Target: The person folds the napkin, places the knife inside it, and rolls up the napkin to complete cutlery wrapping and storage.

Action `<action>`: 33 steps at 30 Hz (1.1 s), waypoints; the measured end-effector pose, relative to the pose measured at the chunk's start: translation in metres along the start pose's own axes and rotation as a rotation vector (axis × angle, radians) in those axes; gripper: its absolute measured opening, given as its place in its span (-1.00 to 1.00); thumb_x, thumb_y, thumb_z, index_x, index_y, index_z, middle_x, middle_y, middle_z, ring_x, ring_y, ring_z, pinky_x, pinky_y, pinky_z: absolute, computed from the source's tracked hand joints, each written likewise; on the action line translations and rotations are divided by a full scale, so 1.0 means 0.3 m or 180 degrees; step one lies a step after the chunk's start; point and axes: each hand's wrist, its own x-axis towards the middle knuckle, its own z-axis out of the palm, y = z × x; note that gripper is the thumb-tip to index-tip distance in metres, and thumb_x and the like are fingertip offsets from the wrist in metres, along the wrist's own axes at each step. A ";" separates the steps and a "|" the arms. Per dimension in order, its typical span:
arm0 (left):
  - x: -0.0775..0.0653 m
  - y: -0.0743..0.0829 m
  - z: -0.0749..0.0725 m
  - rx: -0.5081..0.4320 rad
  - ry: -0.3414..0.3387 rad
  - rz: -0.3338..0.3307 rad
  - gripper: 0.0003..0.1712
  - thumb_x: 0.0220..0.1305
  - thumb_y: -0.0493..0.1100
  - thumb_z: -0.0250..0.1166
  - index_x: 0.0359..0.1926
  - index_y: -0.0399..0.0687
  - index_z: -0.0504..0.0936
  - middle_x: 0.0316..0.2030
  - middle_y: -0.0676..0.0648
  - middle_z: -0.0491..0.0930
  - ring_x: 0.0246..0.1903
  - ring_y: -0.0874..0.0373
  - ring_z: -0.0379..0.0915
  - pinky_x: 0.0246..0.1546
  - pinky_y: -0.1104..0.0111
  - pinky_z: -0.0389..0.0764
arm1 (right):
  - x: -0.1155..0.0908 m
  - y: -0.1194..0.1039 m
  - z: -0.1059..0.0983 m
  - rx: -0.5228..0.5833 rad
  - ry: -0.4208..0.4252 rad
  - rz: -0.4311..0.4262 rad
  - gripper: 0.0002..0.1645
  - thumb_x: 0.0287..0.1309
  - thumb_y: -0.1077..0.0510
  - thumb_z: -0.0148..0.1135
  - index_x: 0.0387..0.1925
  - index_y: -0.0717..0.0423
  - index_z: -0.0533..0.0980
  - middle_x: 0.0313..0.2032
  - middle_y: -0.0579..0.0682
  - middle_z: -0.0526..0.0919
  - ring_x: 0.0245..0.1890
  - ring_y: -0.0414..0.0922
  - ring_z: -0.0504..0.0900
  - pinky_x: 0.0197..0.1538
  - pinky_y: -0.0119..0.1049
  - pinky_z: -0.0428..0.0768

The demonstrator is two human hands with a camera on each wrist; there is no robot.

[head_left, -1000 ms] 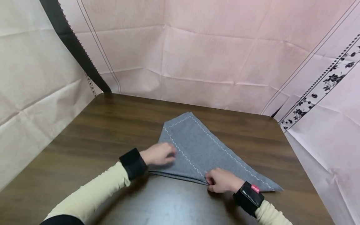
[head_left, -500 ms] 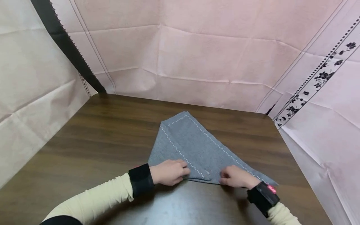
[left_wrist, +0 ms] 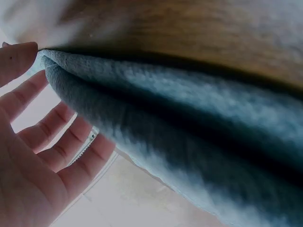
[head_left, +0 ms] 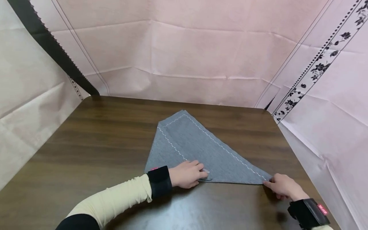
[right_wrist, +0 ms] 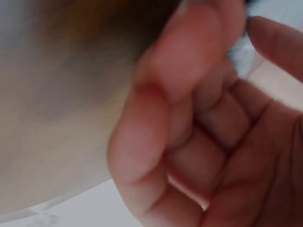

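A folded grey cloth (head_left: 198, 143) with white wavy stitching along its edges lies on the table, tapering to a tip at the right. My left hand (head_left: 188, 174) is at the middle of its front edge. In the left wrist view, the thumb and index finger of the left hand (left_wrist: 42, 137) pinch the end of the folded layers, while the other fingers lie under the cloth (left_wrist: 156, 127). At the right tip, my right hand (head_left: 284, 186) pinches the cloth between thumb and fingertips. In the right wrist view, curled fingers of the right hand (right_wrist: 189, 109) hide most of the cloth.
The brown wooden table (head_left: 109, 137) spreads around the cloth, with a rounded far edge. Pale pink hanging sheets (head_left: 195, 54) enclose it at the back and sides. A black strip (head_left: 57, 51) crosses the sheet on the left, and a floral band (head_left: 319, 68) runs on the right.
My right hand has slid rightward along the front edge to the cloth's tip. The left hand has come from over the cloth's left part down to the front edge and further right.
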 end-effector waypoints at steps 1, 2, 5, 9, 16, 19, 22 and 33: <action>0.002 0.001 0.000 0.0009 0.0001 -0.0006 -0.61 0.23 0.01 0.18 0.09 0.23 0.45 -0.13 0.07 0.41 -0.13 0.19 0.32 -0.26 0.38 0.42 | -0.004 0.011 -0.005 -0.0024 0.0051 0.0063 -0.43 0.13 -0.17 0.11 -0.77 0.14 0.39 -0.80 -0.06 0.40 -0.80 -0.18 0.37 -0.65 -0.31 0.30; 0.004 0.001 0.000 0.0013 -0.0005 -0.0007 -0.62 0.22 0.02 0.19 0.08 0.24 0.46 -0.13 0.07 0.41 -0.14 0.20 0.32 -0.28 0.39 0.42 | -0.005 0.018 -0.009 -0.0029 0.0096 0.0125 -0.40 0.11 -0.23 0.09 -0.78 0.14 0.39 -0.79 -0.05 0.40 -0.78 -0.18 0.37 -0.63 -0.30 0.30; 0.006 0.001 -0.003 0.0046 -0.0052 -0.0021 -0.63 0.23 0.03 0.18 0.08 0.28 0.47 -0.14 0.07 0.40 -0.16 0.20 0.30 -0.30 0.40 0.41 | 0.006 0.029 -0.014 0.0097 0.0287 0.0151 -0.36 0.08 -0.31 0.07 -0.74 0.14 0.42 -0.76 -0.07 0.43 -0.72 -0.17 0.40 -0.58 -0.28 0.31; 0.010 0.002 -0.012 0.0092 -0.0056 -0.0007 -0.65 0.22 0.03 0.19 0.04 0.28 0.50 -0.17 0.07 0.40 -0.19 0.19 0.31 -0.32 0.40 0.40 | 0.033 0.016 -0.013 0.0541 0.0568 -0.0061 -0.46 0.12 -0.16 0.14 -0.48 0.31 0.45 -0.65 -0.04 0.49 -0.63 -0.16 0.45 -0.53 -0.28 0.36; 0.034 -0.007 -0.032 -0.0146 -0.0151 0.0000 -0.70 0.22 0.02 0.19 -0.01 0.25 0.54 -0.20 0.07 0.43 -0.19 0.20 0.36 -0.30 0.41 0.42 | 0.038 -0.098 -0.024 0.0936 0.1586 -0.0575 -0.65 -0.01 0.22 0.28 -0.19 0.29 0.39 -0.37 0.19 0.59 -0.38 0.00 0.57 -0.41 -0.27 0.43; 0.068 -0.022 -0.057 -0.0348 0.0053 -0.0044 -0.73 0.21 0.00 0.19 -0.05 0.17 0.58 -0.24 0.06 0.46 -0.21 0.20 0.40 -0.30 0.40 0.44 | 0.028 -0.179 -0.029 0.1020 0.2086 -0.0864 -0.59 -0.12 0.40 0.26 -0.14 0.25 0.41 -0.36 0.23 0.61 -0.37 0.02 0.58 -0.40 -0.34 0.47; 0.116 -0.031 -0.102 -0.0570 0.0543 -0.0127 -0.70 0.21 -0.04 0.18 -0.04 0.03 0.57 -0.23 0.02 0.48 -0.22 0.18 0.42 -0.29 0.39 0.46 | 0.019 -0.256 -0.020 0.1027 0.2398 -0.1157 -0.45 -0.23 0.51 0.22 -0.07 0.25 0.39 -0.42 0.17 0.62 -0.46 -0.07 0.58 -0.42 -0.42 0.48; 0.260 -0.015 -0.220 -0.1812 0.1608 -0.0273 -0.87 0.25 -0.15 0.17 -0.30 -0.13 0.55 -0.36 -0.02 0.47 -0.41 0.23 0.36 -0.41 0.57 0.30 | 0.025 -0.411 0.032 0.0811 0.2780 -0.2011 -0.35 -0.33 0.55 0.28 -0.06 0.35 0.31 -0.42 0.12 0.59 -0.51 -0.05 0.54 -0.46 -0.29 0.50</action>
